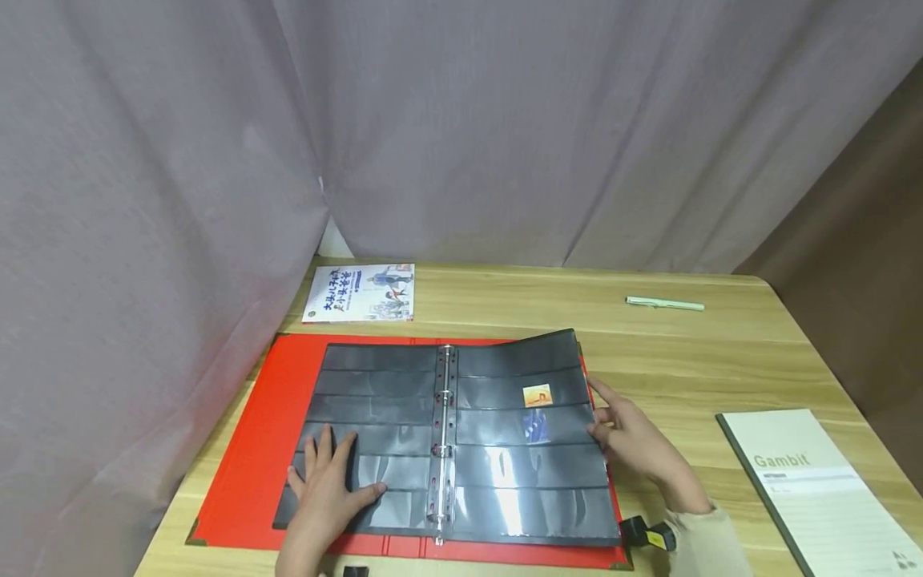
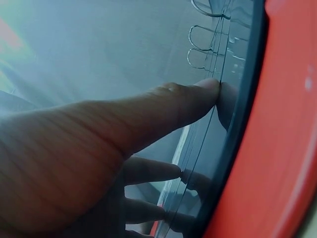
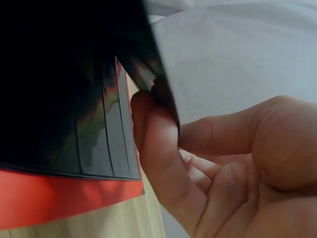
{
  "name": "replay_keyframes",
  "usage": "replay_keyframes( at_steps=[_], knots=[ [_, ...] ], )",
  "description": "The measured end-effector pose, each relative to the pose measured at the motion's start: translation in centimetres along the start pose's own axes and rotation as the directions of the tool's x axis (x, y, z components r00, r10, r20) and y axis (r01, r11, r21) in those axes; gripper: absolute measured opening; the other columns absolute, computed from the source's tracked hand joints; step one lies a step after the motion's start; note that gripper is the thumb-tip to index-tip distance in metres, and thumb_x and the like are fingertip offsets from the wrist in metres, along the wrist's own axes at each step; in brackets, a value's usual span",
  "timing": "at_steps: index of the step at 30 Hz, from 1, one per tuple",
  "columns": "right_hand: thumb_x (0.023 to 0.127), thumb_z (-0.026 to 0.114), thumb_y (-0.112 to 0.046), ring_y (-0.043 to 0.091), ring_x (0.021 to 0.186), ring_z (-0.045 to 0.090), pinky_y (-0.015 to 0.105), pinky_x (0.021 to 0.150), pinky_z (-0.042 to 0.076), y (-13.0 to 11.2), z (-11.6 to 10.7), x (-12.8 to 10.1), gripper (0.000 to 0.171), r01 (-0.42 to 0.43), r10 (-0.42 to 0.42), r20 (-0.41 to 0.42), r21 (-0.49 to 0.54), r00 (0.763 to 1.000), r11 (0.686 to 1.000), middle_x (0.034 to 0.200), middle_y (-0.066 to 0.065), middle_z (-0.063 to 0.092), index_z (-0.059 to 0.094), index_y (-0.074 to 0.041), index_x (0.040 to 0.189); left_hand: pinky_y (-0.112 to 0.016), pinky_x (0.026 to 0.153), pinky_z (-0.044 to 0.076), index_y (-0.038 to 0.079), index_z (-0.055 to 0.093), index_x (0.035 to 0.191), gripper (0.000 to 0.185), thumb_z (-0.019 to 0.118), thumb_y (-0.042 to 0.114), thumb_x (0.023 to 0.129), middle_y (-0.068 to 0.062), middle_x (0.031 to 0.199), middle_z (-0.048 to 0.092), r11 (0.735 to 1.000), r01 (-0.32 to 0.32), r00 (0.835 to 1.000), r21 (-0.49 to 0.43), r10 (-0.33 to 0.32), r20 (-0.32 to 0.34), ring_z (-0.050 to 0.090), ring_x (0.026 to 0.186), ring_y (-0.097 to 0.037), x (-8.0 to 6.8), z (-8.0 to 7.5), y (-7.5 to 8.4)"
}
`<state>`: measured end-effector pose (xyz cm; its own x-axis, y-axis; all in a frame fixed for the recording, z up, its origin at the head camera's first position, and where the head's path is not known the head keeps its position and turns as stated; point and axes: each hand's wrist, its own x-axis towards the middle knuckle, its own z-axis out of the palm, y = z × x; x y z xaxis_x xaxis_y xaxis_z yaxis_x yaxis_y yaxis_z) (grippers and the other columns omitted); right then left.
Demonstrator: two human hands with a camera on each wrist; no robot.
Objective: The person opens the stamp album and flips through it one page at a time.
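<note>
A ring-bound stamp album with a red cover [image 1: 245, 437] lies spread on the table, black pocket pages on both sides of its metal rings [image 1: 444, 425]. On the left page [image 1: 385, 361] my left hand [image 1: 322, 489] rests with fingers spread; in the left wrist view its thumb [image 2: 163, 109] touches the clear pockets. My right hand [image 1: 634, 437] pinches the outer edge of the right page [image 3: 101, 134], which lifts and bends at its upper corner. Two stamps sit in that page's pockets: an orange one [image 1: 537, 395] and, just below, a blue one [image 1: 536, 427].
Behind the album lies a white booklet [image 1: 358, 293], and a pale green pen [image 1: 664, 304] is at the back right. A notebook marked Gambit [image 1: 808, 481] lies to the right on the wooden table [image 1: 519, 300]. Grey curtains [image 1: 461, 144] hang along the back and left.
</note>
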<state>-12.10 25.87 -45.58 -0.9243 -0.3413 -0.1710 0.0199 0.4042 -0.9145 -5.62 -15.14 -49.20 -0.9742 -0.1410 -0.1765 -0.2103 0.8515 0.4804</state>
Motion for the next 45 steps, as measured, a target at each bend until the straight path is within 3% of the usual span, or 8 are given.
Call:
replay_keyframes(
  at_steps=[5,11,18,35,45],
  knots=[
    [0.088,0.045,0.011,0.022,0.057,0.059,0.046,0.048,0.05,-0.7,-0.3,-0.4,0.074,0.021,-0.023,0.032,0.055,0.999,0.998,0.085,0.022,0.06,0.006,-0.005,0.148,-0.074,0.092,-0.002,0.003,0.042,0.136,0.094,0.084,0.039,0.06,-0.031,0.146,0.014,1.0,0.004,1.0,0.003,-0.004,-0.004,0.002,0.131,-0.054,0.0,0.0,0.0],
    [0.09,0.046,0.009,0.023,0.06,0.06,0.045,0.05,0.051,-1.7,-0.5,-0.7,0.07,0.025,-0.027,0.027,0.07,0.999,0.997,0.086,0.022,0.061,0.008,-0.006,0.148,-0.074,0.092,-0.002,0.002,0.042,0.136,0.094,0.084,0.039,0.06,-0.031,0.146,0.013,1.0,0.005,1.0,0.002,-0.005,-0.003,0.002,0.131,-0.054,-0.1,0.0,0.0],
    [0.093,0.042,0.007,0.032,0.073,0.065,0.046,0.057,0.053,-2.6,-0.8,-0.8,0.066,0.025,-0.034,0.047,0.175,0.998,0.984,0.1,0.027,0.061,0.009,-0.007,0.148,-0.074,0.091,-0.002,0.003,0.041,0.137,0.094,0.083,0.041,0.061,-0.031,0.147,0.013,1.0,-0.009,1.0,0.004,0.009,-0.005,0.002,0.131,-0.054,-0.1,-0.1,0.0],
    [0.093,0.045,0.002,0.025,0.066,0.063,0.038,0.054,0.052,-5.7,-1.0,-1.1,0.06,0.074,-0.075,0.014,0.062,0.997,0.995,0.095,0.019,0.063,0.016,-0.004,0.146,-0.075,0.091,-0.002,0.004,0.041,0.138,0.094,0.082,0.043,0.062,-0.03,0.147,0.012,1.0,-0.023,1.0,0.005,0.023,0.006,0.001,0.131,-0.054,-0.2,-0.2,-0.1],
    [0.093,0.048,-0.001,0.027,0.068,0.063,0.038,0.054,0.052,-8.3,-0.6,-1.1,0.06,0.081,-0.081,-0.002,0.07,0.997,0.994,0.1,0.019,0.061,0.021,-0.009,0.146,-0.075,0.092,-0.002,0.003,0.041,0.137,0.094,0.082,0.041,0.063,-0.03,0.147,0.012,1.0,-0.031,1.0,0.0,0.031,0.001,0.001,0.131,-0.054,-0.3,-0.2,-0.2]
  ],
)
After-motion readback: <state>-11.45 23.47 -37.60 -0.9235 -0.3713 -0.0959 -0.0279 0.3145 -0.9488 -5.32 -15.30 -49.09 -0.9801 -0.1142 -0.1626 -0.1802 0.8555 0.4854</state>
